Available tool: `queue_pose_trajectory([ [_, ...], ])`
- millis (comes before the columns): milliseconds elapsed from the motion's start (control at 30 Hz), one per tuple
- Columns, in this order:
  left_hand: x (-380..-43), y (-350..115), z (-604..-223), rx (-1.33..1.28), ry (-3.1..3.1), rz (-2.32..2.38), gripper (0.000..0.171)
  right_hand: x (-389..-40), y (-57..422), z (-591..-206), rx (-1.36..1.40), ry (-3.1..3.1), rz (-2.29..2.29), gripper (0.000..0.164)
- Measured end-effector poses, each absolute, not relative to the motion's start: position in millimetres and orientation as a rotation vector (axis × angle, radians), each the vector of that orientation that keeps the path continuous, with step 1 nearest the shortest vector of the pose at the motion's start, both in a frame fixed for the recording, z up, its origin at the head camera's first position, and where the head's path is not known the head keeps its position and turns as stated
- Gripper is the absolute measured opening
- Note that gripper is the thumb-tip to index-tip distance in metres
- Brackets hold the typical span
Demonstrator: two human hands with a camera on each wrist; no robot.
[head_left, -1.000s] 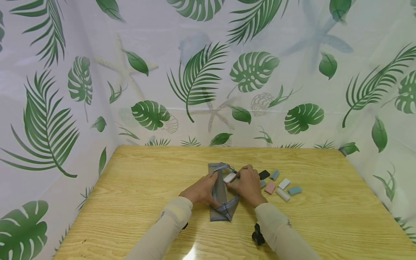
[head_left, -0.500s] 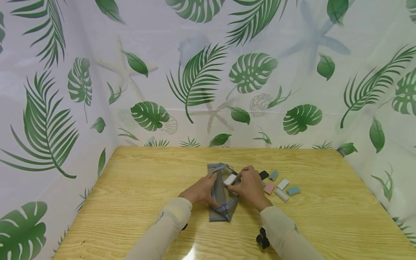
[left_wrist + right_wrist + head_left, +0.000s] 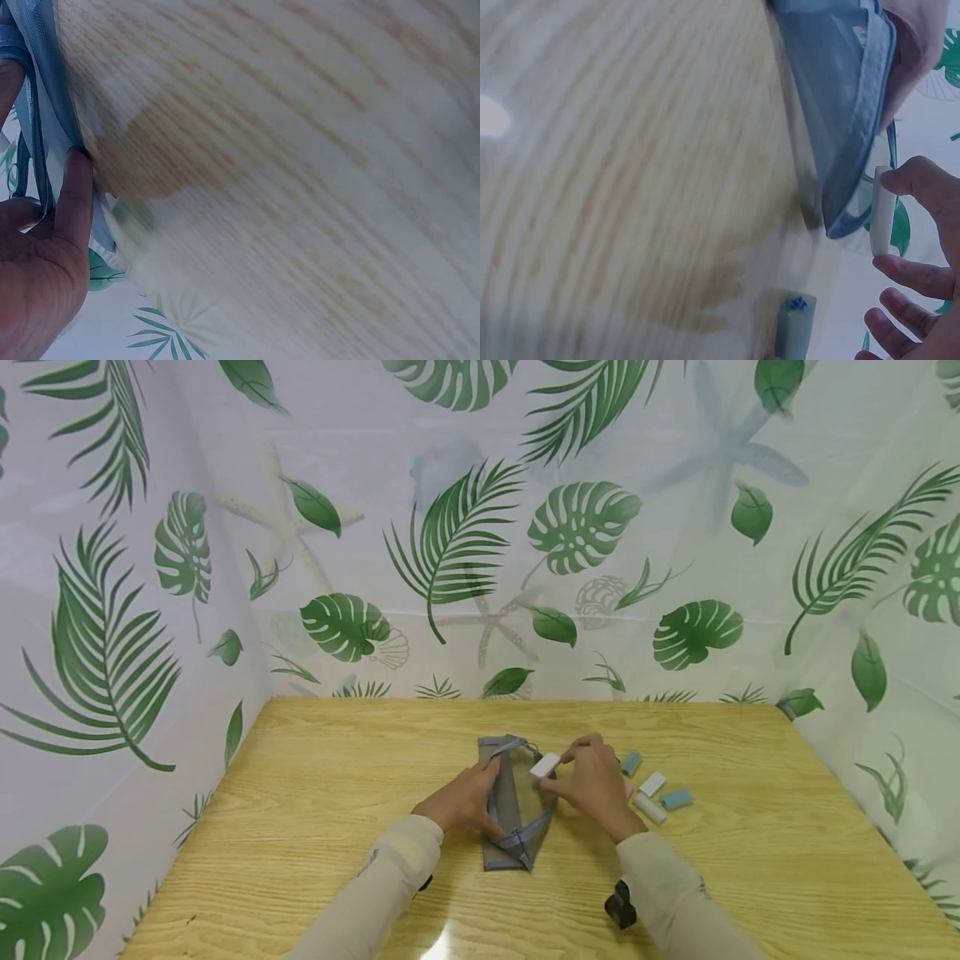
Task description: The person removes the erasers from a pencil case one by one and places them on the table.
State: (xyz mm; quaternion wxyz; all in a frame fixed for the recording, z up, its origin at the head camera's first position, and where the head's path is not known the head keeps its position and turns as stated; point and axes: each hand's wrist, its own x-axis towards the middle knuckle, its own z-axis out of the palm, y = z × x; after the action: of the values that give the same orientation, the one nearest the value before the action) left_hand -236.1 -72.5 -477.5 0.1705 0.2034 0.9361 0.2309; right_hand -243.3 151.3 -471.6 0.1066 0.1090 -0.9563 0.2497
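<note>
A grey mesh pouch with blue trim lies on the table, its mouth spread wide. My left hand holds its left side, thumb low and fingers high along the rim; blue trim runs by the fingers in the left wrist view. My right hand pinches a white block, eraser-like, between thumb and fingertips over the pouch's right edge. In the right wrist view the block stands just beyond the pouch rim, the other fingers spread below.
Right of the pouch lie several small blocks: a blue one, a white one, a whitish one and another blue one. My right hand partly covers a pink one. A leaf-patterned sheet hangs behind the wooden table.
My right hand has moved right with the white block, from over the pouch's opening to its right edge. It now hides the black block. My left hand keeps its hold on the pouch.
</note>
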Motion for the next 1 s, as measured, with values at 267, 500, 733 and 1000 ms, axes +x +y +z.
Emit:
queue_pose_trajectory([
  [267,-236.6,-72.8,-478.0,0.583,2.647,0.663,0.118,-248.3,164.9,-462.9,0.287,-2.803,0.772,0.045],
  [500,-237.5,-72.8,-478.4,0.585,2.648,0.659,0.119,-254.3,175.1,-455.2,0.207,-2.807,0.788,0.047],
  [733,-237.5,-73.0,-477.6,0.591,2.657,0.647,0.118,-263.5,182.9,-460.4,0.152,-2.795,0.797,0.051],
  [1000,-236.6,-72.5,-476.4,0.582,2.657,0.641,0.117,-268.1,186.7,-474.8,0.149,-2.816,0.770,0.050],
])
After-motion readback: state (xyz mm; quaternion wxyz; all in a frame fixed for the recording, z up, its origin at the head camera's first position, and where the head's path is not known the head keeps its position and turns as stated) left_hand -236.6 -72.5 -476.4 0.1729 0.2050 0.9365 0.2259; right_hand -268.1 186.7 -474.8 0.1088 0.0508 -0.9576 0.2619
